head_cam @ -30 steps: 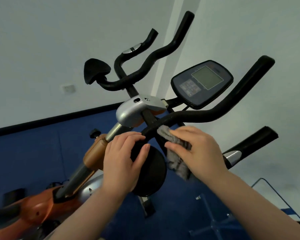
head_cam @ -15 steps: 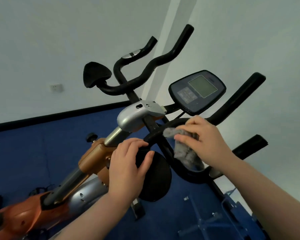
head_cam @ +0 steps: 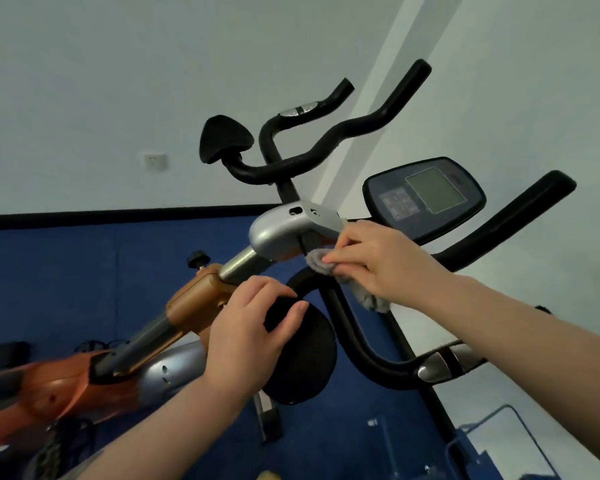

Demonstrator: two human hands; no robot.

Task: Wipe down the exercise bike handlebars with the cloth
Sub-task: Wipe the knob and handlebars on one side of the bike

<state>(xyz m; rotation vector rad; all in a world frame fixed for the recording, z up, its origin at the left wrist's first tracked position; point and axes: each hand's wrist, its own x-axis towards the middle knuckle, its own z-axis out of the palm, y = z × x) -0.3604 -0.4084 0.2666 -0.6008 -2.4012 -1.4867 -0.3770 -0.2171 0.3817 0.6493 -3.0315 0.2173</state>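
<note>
The exercise bike's black handlebars curve out from a silver stem clamp, with a far bar rising at the back and a right grip reaching up right. My right hand pinches a grey cloth against the near bar just below the clamp; part of the cloth hangs under my palm. My left hand grips the round black elbow pad at its upper left edge.
A dark console with a screen sits just above my right hand. The orange and silver bike frame slopes down to the left. A second elbow pad is behind. Blue floor lies below, white walls around, and a blue metal frame at lower right.
My right hand has slid the cloth left along the near bar toward the silver clamp. My left hand has stayed on the elbow pad. The view has shifted, so the bike sits lower.
</note>
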